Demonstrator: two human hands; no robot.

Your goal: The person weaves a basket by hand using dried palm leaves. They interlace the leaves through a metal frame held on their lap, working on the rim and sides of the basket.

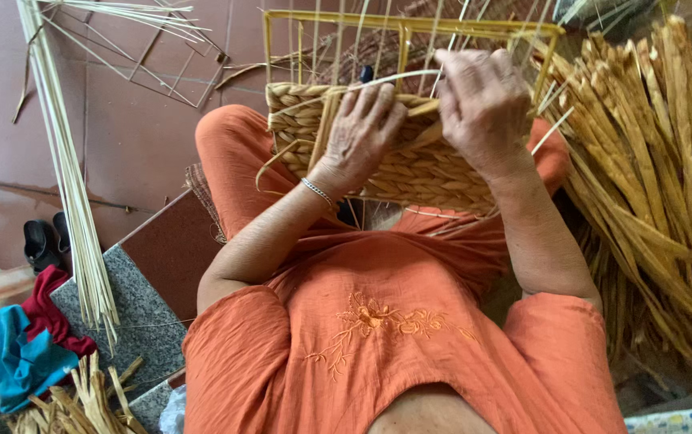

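I see the left hand pressed flat on the woven basket. The right hand is pinching a straw strand at its wire frame.

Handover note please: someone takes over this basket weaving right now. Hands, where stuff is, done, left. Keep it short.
Left hand: pressed flat on the half-woven basket, which rests on the lap.
Right hand: gripping the top edge of the weave, fingers curled over a strand.
Wire frame: yellow, uprights bare above the weave.
Supplies: pile of dried fibre strands beside the right arm; long pale reeds on the floor on the left side.
Done: several braided rows along the lower part of the frame.
Left: the upper frame, not yet woven.
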